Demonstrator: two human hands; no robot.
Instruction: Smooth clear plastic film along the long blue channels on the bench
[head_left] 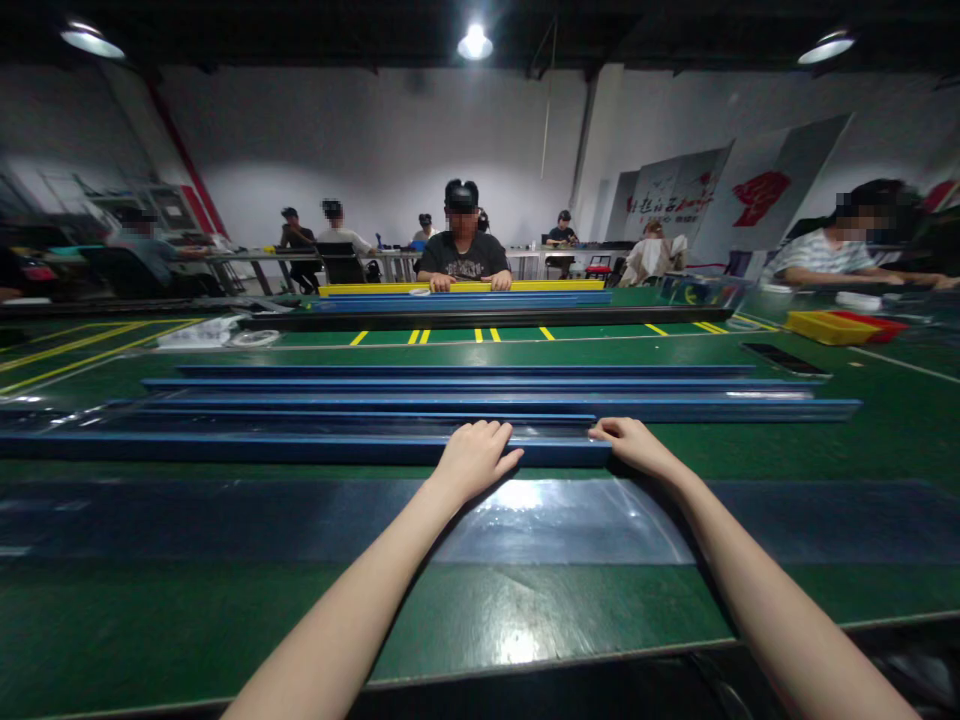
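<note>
Several long blue strips (480, 405) lie side by side across the green table (225, 620). The nearest blue strip (300, 447) ends at about the middle right. My left hand (474, 458) rests on top of this strip with its fingers curled over the far edge. My right hand (630, 442) grips the strip's right end, fingers bent around it. A clear shiny plastic film (555, 520) lies flat on the table just in front of the strip, under my wrists.
Across the table a person sits with both hands on a stack of yellow and blue strips (465, 292). A yellow tray (829, 326) and a red tray (874, 322) stand at the right. Other people work at tables behind.
</note>
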